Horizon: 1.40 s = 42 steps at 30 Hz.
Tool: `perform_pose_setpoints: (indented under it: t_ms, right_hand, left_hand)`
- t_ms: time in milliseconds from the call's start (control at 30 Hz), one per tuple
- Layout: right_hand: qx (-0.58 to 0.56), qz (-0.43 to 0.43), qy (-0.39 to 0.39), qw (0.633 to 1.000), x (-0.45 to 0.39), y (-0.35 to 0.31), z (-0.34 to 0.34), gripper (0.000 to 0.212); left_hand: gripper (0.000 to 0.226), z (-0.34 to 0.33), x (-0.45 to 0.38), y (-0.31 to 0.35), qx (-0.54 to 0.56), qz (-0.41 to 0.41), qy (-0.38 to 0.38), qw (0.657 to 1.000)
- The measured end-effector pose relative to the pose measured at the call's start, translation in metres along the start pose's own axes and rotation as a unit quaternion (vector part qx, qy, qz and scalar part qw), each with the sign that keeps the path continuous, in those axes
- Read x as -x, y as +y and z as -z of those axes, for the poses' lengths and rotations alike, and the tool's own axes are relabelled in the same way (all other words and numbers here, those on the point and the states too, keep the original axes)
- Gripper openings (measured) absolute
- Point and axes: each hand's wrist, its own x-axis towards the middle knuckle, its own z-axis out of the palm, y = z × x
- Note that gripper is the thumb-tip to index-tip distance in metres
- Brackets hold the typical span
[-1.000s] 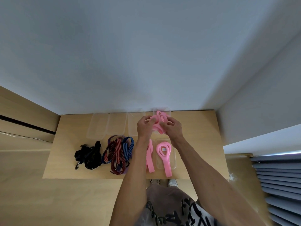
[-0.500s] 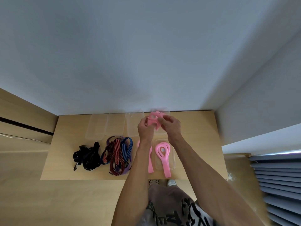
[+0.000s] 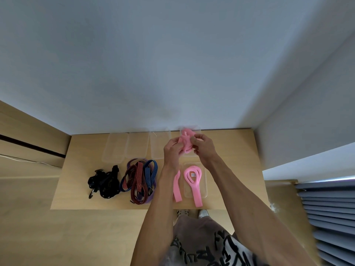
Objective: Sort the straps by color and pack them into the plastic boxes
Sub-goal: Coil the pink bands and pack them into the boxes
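both hands [image 3: 189, 148] grip one bunched pink strap [image 3: 185, 142].

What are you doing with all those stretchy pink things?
A person is sorting straps by color into clear plastic boxes. Right now the left hand and the right hand both grip a bunched pink strap over the clear box at the back of the table. Another pink strap lies in a nearer box, and one more pink strap lies beside it. The black straps and the red and blue straps wait in piles on the table.
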Motion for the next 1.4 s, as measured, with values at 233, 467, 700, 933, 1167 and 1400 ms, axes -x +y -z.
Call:
perform_pose_setpoints:
  t_ms: [233,467,700,933,1167,1400]
  right_hand:
    - [-0.077,-0.030,-0.087,0.993,0.007,-0.001,0.011,0.019]
    - [0.070,0.030,0.092,0.993,0.004,0.010,0.000,0.013]
    - [-0.002,-0.013,0.072,0.997,0.007,0.025,-0.012,0.012]
    - [0.079,-0.011,0.225,0.971,-0.026,0.040,-0.002,0.023]
    - [0.137,-0.014,0.293,0.946,-0.074,0.069,-0.002,0.028]
    - [0.215,-0.017,0.294,0.931,-0.113,0.082,-0.008,0.027]
  left_hand:
    - [0.026,0.001,0.005,0.010,0.014,-0.012,-0.081,0.997]
    - [0.023,-0.001,0.008,-0.003,-0.012,-0.004,0.040,0.999]
    - [0.030,0.001,-0.003,0.001,-0.052,0.009,0.073,0.996]
    - [0.027,-0.006,-0.031,-0.023,-0.142,0.021,0.074,0.987]
    - [0.033,-0.005,-0.094,-0.052,-0.315,-0.024,-0.054,0.947]
    - [0.031,0.005,-0.134,-0.071,-0.373,-0.039,-0.059,0.925]
